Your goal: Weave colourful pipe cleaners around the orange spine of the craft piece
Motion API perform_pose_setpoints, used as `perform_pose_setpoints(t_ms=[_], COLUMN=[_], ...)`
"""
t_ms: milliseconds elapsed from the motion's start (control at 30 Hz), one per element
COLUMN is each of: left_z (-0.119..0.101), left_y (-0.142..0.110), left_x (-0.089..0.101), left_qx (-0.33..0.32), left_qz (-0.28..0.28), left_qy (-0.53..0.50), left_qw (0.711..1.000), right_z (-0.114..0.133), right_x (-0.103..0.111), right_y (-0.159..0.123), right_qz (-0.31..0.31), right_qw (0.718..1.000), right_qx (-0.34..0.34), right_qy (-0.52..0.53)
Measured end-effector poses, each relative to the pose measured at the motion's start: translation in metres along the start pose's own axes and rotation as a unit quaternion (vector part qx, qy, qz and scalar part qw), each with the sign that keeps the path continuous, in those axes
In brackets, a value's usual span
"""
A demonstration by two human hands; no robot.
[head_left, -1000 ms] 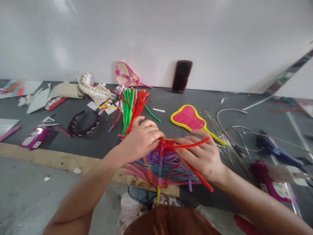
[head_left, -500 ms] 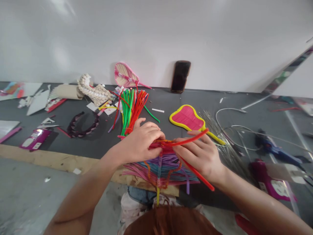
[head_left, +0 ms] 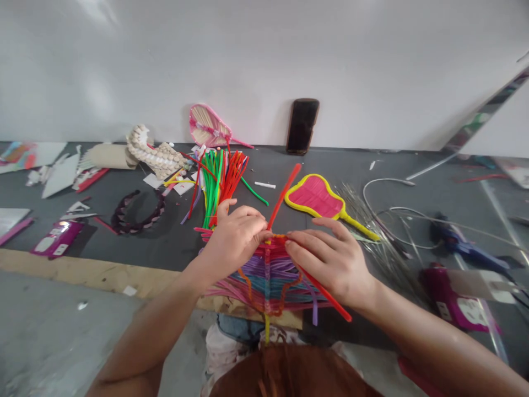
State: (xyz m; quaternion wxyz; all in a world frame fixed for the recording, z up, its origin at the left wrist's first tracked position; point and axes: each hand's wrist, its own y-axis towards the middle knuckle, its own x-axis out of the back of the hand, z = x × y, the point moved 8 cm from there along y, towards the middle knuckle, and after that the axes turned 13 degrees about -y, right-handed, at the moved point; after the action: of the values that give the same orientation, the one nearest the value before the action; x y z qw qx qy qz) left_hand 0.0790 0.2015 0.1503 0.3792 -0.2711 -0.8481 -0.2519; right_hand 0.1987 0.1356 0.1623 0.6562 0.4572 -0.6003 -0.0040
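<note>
Item: panel of coloured fuzzy stems (head_left: 267,284), purple, blue and pink, with orange outline; located at the near table edge, its upper edge between the two hands, its body below them.

Left hand (head_left: 240,238): upper edge pinched between thumb and fingers, left of the centre rib.
Right hand (head_left: 330,258): fingers bunched against the same edge, right of the rib; whether it is gripped cannot be told.
Red stem (head_left: 284,196): upright beside the left fingertips; a second red length (head_left: 330,298) is seen slanting from under the right hand.

Beyond left hand: bunch of green and red stems (head_left: 219,184).
Beyond right hand: yellow-edged pink fan (head_left: 316,197).
Farther back: phone (head_left: 303,125), leaned against the wall (head_left: 248,55).
</note>
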Motion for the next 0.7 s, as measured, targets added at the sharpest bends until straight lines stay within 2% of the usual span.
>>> perform_pose_setpoints(t_ms=[267, 400, 533, 700], left_z=[-0.006, -0.003, -0.007, -0.021], left_y=[0.001, 0.002, -0.001, -0.012], left_x=[-0.004, -0.005, -0.001, 0.008], left_qx=[-0.011, -0.002, -0.024, -0.077], left_qz=[-0.032, -0.005, 0.022, -0.031], left_qy=[0.014, -0.006, -0.012, 0.000], left_qw=[0.999, 1.000, 0.999, 0.997], right_z=[-0.009, -0.015, -0.012, -0.005], right_x=[0.003, 0.002, 0.009, 0.021], right_y=[0.000, 0.003, 0.006, 0.004], right_qz=[-0.030, -0.013, -0.018, -0.028], right_qw=[0.999, 0.998, 0.999, 0.997], right_qx=[-0.034, -0.049, -0.021, 0.035], right_qy=[0.028, 0.048, 0.046, 0.059])
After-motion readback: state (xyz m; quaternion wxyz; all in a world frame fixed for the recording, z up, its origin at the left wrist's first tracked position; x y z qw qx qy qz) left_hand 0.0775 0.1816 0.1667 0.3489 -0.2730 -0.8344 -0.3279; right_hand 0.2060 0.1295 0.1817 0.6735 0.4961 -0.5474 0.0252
